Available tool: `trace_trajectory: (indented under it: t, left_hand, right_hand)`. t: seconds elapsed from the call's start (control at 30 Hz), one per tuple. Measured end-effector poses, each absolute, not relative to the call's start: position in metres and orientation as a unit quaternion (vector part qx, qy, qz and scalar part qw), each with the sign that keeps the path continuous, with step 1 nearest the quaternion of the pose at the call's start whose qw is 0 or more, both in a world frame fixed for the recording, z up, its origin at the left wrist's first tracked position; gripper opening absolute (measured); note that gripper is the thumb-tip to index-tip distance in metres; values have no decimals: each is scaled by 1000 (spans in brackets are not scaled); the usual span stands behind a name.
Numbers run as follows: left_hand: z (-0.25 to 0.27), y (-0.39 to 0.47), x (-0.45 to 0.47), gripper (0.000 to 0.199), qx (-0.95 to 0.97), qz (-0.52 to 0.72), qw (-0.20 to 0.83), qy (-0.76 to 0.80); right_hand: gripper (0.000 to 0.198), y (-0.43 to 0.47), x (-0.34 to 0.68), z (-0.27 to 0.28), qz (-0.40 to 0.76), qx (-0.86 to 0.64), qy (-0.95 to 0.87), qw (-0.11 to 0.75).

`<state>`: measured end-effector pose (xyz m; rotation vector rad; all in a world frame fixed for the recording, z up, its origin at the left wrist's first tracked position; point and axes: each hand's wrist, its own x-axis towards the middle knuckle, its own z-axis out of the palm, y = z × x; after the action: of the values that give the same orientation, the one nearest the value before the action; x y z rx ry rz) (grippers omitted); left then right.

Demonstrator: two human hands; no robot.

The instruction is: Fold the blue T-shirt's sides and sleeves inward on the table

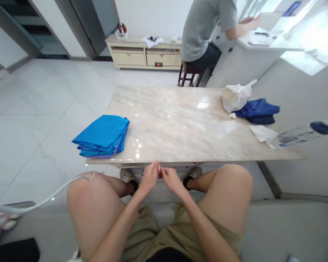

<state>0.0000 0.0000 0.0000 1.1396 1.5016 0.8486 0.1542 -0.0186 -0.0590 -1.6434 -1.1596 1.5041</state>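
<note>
My left hand [150,176] and my right hand [171,178] meet between my knees, just before the near edge of the marble-topped table [166,123]. Fingers on both hands are curled in, and the fingertips touch or nearly touch each other. Whatever they may hold is too small or hidden to make out. On the table's left end lies a folded stack of bright blue fabric [102,133], with purple showing in its lower layers; neither hand touches it.
A white plastic bag [237,95], dark blue cloth [258,109], a paper [262,133] and a clear bottle [297,135] occupy the table's right end. Beyond, a person [202,29] sits on a stool [191,72] beside a low cabinet [131,57]. A white cable [57,193] crosses my left knee.
</note>
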Motion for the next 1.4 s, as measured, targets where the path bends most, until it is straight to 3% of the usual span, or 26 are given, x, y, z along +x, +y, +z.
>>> trace_trajectory:
  t: [0.07, 0.17, 0.3, 0.5, 0.87, 1.4]
  left_hand:
    - [26, 21, -19, 42, 631, 315, 371, 604]
    - [37, 66, -48, 39, 705, 207, 183, 653]
    - [4, 96, -70, 55, 733, 150, 83, 658]
    - [-26, 92, -75, 64, 745, 145, 65, 648]
    - [-24, 92, -77, 64, 749, 121, 59, 649]
    - [-30, 91, -78, 61, 760, 136, 4, 636]
  right_hand:
    - [32, 1, 177, -25, 476, -564, -589, 329]
    - [50, 45, 199, 4, 303, -565, -699, 318]
    - [60, 87, 199, -8, 190, -615, -733, 220]
    - [65, 94, 195, -40, 149, -612, -753, 187]
    - [66, 96, 195, -40, 154, -611, -753, 188]
    - [61, 94, 193, -37, 15, -616, -778, 120]
